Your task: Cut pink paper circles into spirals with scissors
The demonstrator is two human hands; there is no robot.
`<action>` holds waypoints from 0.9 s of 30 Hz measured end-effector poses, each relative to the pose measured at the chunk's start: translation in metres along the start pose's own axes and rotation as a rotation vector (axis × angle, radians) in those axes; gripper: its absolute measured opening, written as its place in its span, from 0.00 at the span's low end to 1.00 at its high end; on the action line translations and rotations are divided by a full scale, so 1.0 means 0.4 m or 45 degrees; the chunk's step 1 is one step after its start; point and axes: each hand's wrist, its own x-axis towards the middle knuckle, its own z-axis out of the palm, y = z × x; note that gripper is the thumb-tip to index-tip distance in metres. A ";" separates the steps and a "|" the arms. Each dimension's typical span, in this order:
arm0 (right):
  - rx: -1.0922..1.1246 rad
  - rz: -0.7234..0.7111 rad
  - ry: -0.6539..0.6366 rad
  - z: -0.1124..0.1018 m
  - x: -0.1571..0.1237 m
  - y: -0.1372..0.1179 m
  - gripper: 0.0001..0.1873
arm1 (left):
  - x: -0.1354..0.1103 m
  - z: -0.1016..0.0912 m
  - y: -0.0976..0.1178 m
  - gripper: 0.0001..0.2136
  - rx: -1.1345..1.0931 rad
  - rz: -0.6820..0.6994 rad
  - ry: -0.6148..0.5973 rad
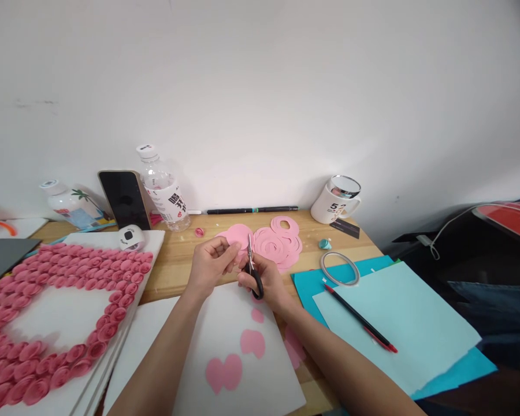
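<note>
My left hand [212, 263] pinches a round piece of pink paper [239, 236] above the wooden table [177, 254]. My right hand [266, 280] grips small black-handled scissors [252, 268], whose blades point up into the edge of that pink piece. Just behind the hands lies a pile of pink paper spirals [279, 242]. Below the hands a white sheet [225, 346] carries a few pink paper offcuts [252, 342].
A white board with a heart of pink paper roses [60, 312] lies at left. At the back stand a phone [125, 199], two plastic bottles [163, 188], a black pen [251, 210] and a white mug [335, 201]. Light blue sheets [394, 318], a tape ring [340, 268] and a red-black pen [359, 319] lie at right.
</note>
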 end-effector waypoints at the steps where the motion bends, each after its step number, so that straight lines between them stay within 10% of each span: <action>1: 0.002 0.004 0.002 0.001 0.000 0.001 0.17 | 0.000 0.002 0.001 0.16 -0.007 -0.001 0.006; 27: 0.017 -0.118 0.001 0.009 0.003 -0.012 0.18 | -0.009 0.007 0.015 0.15 0.088 -0.049 -0.149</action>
